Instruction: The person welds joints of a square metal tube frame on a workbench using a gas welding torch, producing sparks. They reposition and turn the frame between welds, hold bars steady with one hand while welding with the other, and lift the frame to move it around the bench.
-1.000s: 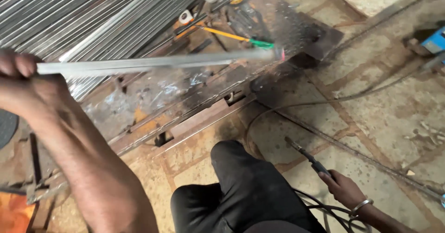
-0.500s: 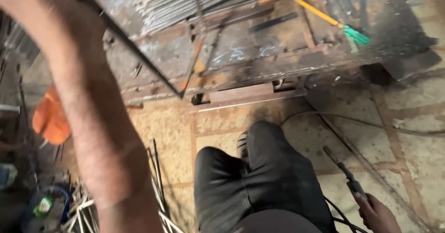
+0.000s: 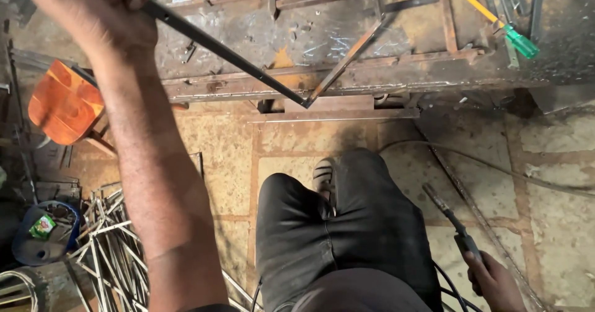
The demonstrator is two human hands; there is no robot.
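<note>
The left hand (image 3: pixel 108 5), at the upper left of the frame, is closed around one end of a dark metal bar (image 3: pixel 217 54). The bar runs down and right across the rusty steel workbench (image 3: pixel 396 70) and meets a second bar (image 3: pixel 350 57) at the bench's front edge, the 2 forming a V shape. The right hand (image 3: pixel 493 281), at the lower right, grips a welding electrode holder (image 3: pixel 455 228) that points up and left above the tiled floor (image 3: pixel 558 225). The person's dark trousers (image 3: pixel 334 237) fill the lower centre. A green-handled screwdriver (image 3: pixel 505 26) lies at the upper right of the bench. An orange stool (image 3: pixel 65 101) stands at left, above a pile of metal rods (image 3: pixel 114 256).
</note>
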